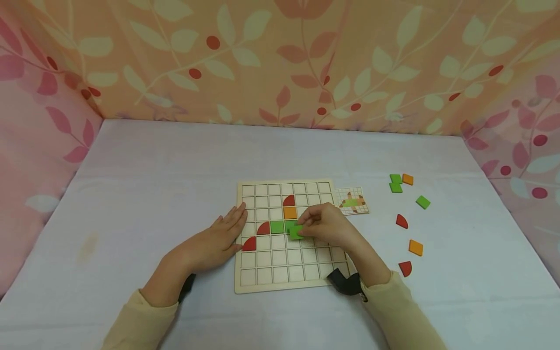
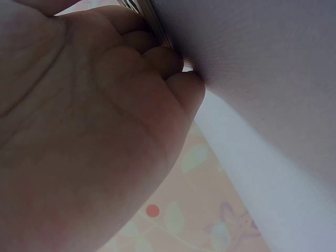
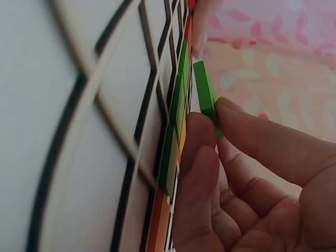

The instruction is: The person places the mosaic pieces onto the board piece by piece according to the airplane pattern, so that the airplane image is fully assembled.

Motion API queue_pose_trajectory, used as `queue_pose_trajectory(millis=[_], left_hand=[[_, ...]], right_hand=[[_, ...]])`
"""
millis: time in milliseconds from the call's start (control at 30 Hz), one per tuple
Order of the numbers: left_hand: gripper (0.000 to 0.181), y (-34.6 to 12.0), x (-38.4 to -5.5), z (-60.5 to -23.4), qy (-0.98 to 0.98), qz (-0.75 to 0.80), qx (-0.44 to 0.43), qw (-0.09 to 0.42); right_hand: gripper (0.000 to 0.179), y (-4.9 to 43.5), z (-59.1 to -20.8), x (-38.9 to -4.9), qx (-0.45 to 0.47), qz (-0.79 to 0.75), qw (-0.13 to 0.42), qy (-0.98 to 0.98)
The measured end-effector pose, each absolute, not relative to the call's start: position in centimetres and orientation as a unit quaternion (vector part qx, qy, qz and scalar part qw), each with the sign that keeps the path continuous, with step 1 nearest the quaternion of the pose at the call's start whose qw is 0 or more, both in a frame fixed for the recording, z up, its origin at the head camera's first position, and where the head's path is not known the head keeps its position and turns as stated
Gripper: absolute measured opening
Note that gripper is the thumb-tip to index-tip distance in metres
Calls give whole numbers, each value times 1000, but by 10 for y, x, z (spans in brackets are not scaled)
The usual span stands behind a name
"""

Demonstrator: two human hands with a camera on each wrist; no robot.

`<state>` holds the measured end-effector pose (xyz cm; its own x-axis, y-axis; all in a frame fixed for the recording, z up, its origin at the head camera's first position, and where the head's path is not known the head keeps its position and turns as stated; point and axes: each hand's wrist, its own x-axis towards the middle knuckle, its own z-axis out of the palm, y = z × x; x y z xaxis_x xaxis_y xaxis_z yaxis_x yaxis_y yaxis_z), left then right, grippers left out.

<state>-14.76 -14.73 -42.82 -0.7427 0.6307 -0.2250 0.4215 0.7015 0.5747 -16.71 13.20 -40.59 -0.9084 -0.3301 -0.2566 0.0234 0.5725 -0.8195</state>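
A wooden grid board [image 1: 288,287] lies on the white table. My left hand [image 1: 212,245] rests flat at its left edge, fingers straight and touching the rim. Between thumb and fingers my right hand [image 1: 328,226] pinches a green square tile [image 1: 295,233], held tilted just above the board, as the right wrist view shows. Beneath it, another green tile [image 1: 289,224] is partly covered. Left of that sits a green tile [image 1: 277,227] in its cell. An orange square [image 1: 290,212] and red quarter-circle pieces [image 1: 263,228] fill other cells.
A pattern card [image 1: 353,201] lies against the board's upper right edge. Farther right are loose green tiles [image 1: 423,202], orange tiles [image 1: 416,247] and red quarter-circles [image 1: 405,268]. Patterned curtains [image 1: 280,63] stand behind the table and at its sides.
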Motion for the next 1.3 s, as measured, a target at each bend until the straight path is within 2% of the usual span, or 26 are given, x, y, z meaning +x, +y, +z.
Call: queue_pose_trajectory(millis=[500,1300], left_hand=[[67,-147,-148,-428,901,249,287,209],[66,-147,-147,-426,898,257,290,209]], right_hand=[[10,88,-409,-165,-105,-427,218,871],[14,78,-409,-163,-113,-378,211,894]])
